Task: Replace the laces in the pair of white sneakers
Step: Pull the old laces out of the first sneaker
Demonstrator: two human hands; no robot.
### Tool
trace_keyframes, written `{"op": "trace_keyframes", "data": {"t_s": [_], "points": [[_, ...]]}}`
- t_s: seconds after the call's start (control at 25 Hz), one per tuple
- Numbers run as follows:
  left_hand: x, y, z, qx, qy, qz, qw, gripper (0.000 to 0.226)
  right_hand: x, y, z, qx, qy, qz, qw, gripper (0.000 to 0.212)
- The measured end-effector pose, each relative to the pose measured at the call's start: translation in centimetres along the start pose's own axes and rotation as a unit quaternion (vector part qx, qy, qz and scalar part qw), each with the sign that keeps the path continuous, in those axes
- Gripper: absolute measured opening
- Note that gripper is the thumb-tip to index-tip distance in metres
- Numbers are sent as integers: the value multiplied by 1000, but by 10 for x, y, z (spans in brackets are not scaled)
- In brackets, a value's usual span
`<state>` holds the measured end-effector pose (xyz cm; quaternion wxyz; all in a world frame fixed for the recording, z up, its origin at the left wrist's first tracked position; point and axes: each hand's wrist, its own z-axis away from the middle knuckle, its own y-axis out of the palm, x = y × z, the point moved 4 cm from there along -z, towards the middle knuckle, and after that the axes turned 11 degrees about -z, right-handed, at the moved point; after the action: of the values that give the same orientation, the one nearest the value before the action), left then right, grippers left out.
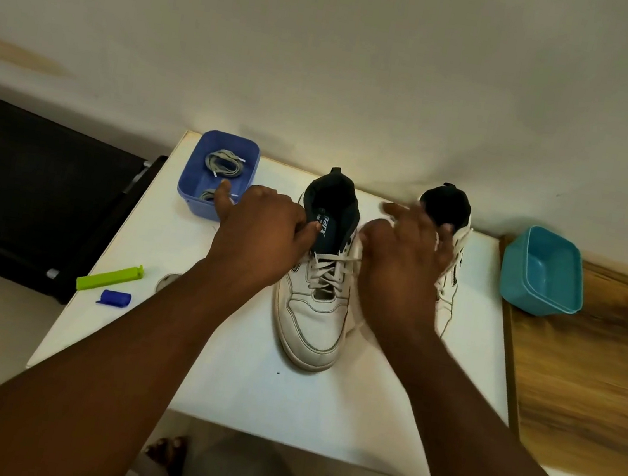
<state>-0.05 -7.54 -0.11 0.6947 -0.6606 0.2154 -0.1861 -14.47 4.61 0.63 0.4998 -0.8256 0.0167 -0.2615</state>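
White leather, scuffed and edged with dark stitching, makes up the left sneaker [313, 299], which is stood upright near the middle of a white table [242, 382], toe pointed toward the viewer and dark-lined collar toward the wall. Its white lace [330, 268] is seen criss-crossed through the eyelets, with the upper part loosened. The left hand [261, 226] is placed against the left side of this sneaker's collar; the thumb is pressed on the dark tongue, while the other fingers are curled, and whether they hold a lace end cannot be told. The right hand [403, 259] is blurred and is held over the gap between the two shoes, fingers spread wide, a strand of white lace seen running beside the palm; a firm grip cannot be confirmed. The right sneaker [452, 258] is stood just beside the first, mostly hidden behind this hand, its dark collar visible at the far end.

At the table's far left corner a blue tub [191, 178] is set, with grey laces [223, 163] coiled inside. Near the left edge a green clip [111, 277] and a small blue object [114, 298] are laid. To the right, a teal tub [543, 272] is rested on a wooden surface [588, 380].
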Motion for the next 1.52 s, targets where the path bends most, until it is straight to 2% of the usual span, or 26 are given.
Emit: {"op": "trace_keyframes", "data": {"t_s": [0.08, 0.12, 0.24, 0.32, 0.4, 0.48, 0.6, 0.72, 0.84, 0.92, 1.0, 1.2, 1.32, 1.44, 1.52], "points": [[0, 0, 1, -2, -1, 8, 1000, 39, -21, -19, -6, -46, 40, -31, 998, 11], [-1, 0, 1, -4, 1, 9, 1000, 39, -22, -20, -6, -36, 41, -61, 997, 12], [-3, -1, 1, 2, 6, 4, 1000, 38, 8, 7, 8, 85, -24, -82, 993, 21], [-2, -1, 1, 6, 4, -1, 1000, 40, 21, 22, 15, 120, -61, -57, 989, 20], [0, -1, 2, -2, 1, 2, 1000, 41, 17, 17, 8, 92, -55, -42, 993, 14], [0, -1, 2, -6, -1, 13, 1000, 42, 5, 3, 2, 25, -22, -23, 999, 13], [-1, -2, 1, -8, -1, 17, 1000, 42, -21, -19, 2, -74, 90, -22, 993, 13], [0, -2, 2, -10, 1, 15, 1000, 42, -29, -23, 4, -85, 148, -46, 984, 21], [-2, -1, 1, -3, 3, 11, 1000, 42, 0, -3, 5, 5, 34, -62, 997, 29], [-1, -1, 1, 5, -2, 3, 1000, 44, 19, 14, 9, 68, -39, -33, 996, 18], [-1, -1, 1, 2, -2, 7, 1000, 43, 20, 16, 10, 63, -48, -6, 997, 10], [-1, -2, 2, -1, 1, 20, 1000, 41, -15, -14, 6, -70, 55, 22, 996, 11], [-2, -4, 3, -3, 5, 15, 1000, 41, -24, -12, 9, -88, 114, 34, 989, 11], [2, -5, 3, -8, -4, 6, 1000, 44, -41, -21, 3, -111, 182, -42, 976, 16], [3, -6, 3, -16, -9, 11, 1000, 43, -43, -23, 2, -84, 196, -24, 977, 17]]}}
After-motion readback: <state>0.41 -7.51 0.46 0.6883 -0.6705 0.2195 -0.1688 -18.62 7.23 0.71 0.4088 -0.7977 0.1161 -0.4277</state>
